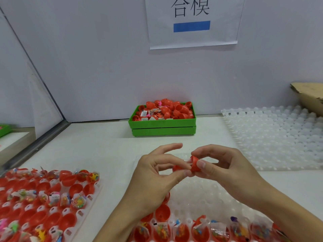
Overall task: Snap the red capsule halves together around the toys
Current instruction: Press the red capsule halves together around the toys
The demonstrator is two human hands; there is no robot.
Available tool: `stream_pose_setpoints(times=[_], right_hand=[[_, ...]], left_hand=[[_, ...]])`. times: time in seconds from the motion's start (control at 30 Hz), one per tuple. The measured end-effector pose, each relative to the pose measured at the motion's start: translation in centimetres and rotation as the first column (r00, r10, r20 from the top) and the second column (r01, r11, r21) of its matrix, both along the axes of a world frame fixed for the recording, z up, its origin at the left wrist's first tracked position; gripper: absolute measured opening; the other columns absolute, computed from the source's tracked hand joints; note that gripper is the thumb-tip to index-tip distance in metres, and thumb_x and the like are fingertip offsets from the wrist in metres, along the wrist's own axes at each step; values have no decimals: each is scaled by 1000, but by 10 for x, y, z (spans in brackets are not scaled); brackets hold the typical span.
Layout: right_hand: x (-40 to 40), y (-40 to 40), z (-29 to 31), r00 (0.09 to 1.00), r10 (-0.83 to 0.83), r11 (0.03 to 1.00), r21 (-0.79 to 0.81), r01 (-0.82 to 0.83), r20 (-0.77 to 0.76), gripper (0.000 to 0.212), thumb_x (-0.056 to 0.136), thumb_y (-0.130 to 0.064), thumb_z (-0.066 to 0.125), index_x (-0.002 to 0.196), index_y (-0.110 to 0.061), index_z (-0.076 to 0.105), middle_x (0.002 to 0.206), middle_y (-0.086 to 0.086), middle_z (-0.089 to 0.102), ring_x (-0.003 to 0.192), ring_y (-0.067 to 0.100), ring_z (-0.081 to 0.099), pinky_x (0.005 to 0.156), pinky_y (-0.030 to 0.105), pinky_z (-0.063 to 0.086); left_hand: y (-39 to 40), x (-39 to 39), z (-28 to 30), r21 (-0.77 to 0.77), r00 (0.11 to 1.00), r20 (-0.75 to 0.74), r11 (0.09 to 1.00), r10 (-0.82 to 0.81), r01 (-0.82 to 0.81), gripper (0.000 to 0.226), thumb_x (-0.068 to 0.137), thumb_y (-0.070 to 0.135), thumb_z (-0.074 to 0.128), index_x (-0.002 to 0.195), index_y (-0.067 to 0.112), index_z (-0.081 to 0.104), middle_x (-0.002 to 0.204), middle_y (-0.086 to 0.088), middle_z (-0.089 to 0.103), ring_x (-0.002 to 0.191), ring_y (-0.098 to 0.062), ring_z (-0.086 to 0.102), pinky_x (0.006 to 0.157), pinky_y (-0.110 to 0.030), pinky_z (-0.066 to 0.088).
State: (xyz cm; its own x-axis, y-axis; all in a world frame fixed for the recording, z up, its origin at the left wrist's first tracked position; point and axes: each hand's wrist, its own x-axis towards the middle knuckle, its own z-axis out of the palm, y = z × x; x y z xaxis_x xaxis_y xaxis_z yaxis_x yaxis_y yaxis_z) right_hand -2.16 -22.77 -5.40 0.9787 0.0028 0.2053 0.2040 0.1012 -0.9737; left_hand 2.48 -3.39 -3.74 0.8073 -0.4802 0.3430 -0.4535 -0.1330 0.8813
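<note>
The person held the two red capsule halves above the middle of the table, one in each hand, and the mouths of the halves faced each other along a line that ran roughly left to right. The left hand [157, 173] pinched the smaller-looking half [177, 168] between thumb and curled fingers, with its index finger lifted straight and free; most of that half was hidden behind the fingertips. The right hand [225, 165] gripped the other half [195, 165] between thumb and forefinger, open rim tilted toward the left hand, and a sliver of clear wrapper seemed to show at its upper edge, though the toy itself could not be made out. The halves appeared touching or just short of it, so the closing push would likely need to run straight along that shared axis, with both hands equally near. A white paper sign [192, 21] on the back wall read "合模" above a blue bar. Behind the hands stood a green bin [162, 127] heaped with red shells and bagged toys; small labels there were too tiny to read.
</note>
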Motion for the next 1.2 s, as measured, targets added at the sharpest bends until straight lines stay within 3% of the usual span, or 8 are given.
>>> stream_pose_setpoints(times=[0.23,0.43,0.63,0.8,0.93,1.2], right_hand=[[-1,0,2,1000,0,1000,1,0,-7,16,82,-16,72,98,-13,74,98,16,73,87,37,74,81,29,59],[-2,1,4,1000,-5,1000,-21,5,-1,15,81,-16,73,95,-15,75,96,15,74,86,35,75,79,28,59],[-2,2,5,1000,-16,999,-37,17,7,15,80,-17,73,95,-17,75,96,14,75,86,33,75,78,27,59],[-3,3,6,1000,-25,998,-56,25,0,14,81,-14,72,94,-17,75,97,12,75,85,32,75,78,25,59],[-5,4,8,1000,3,998,-56,-3,-4,14,79,-16,73,93,-17,74,95,14,76,87,32,75,79,26,59],[-5,7,7,1000,17,995,-100,-16,7,14,79,-14,73,93,-14,73,93,15,76,89,32,75,81,29,59]], left_hand=[[-2,-2,-1,-26,996,-94,1000,4,-6,22,82,6,77,82,28,75,116,17,70,99,-9,71,82,-35,61],[-1,1,-3,-73,991,-132,997,27,-37,35,78,11,82,97,32,61,108,8,73,89,-18,74,78,-32,60],[1,3,-2,-33,995,-101,999,-6,3,28,72,31,83,96,31,67,107,7,73,94,-17,73,85,-35,59],[-2,0,0,-104,989,-145,995,-18,3,14,82,37,75,88,25,70,102,2,74,91,-21,74,77,-32,61],[-3,0,-3,-98,990,-141,995,19,-34,8,85,17,73,81,20,68,94,-2,76,82,-22,75,69,-28,61],[-1,-1,-4,-14,996,-70,999,46,-47,9,78,14,81,76,20,76,92,8,77,87,-10,74,79,-30,61]])
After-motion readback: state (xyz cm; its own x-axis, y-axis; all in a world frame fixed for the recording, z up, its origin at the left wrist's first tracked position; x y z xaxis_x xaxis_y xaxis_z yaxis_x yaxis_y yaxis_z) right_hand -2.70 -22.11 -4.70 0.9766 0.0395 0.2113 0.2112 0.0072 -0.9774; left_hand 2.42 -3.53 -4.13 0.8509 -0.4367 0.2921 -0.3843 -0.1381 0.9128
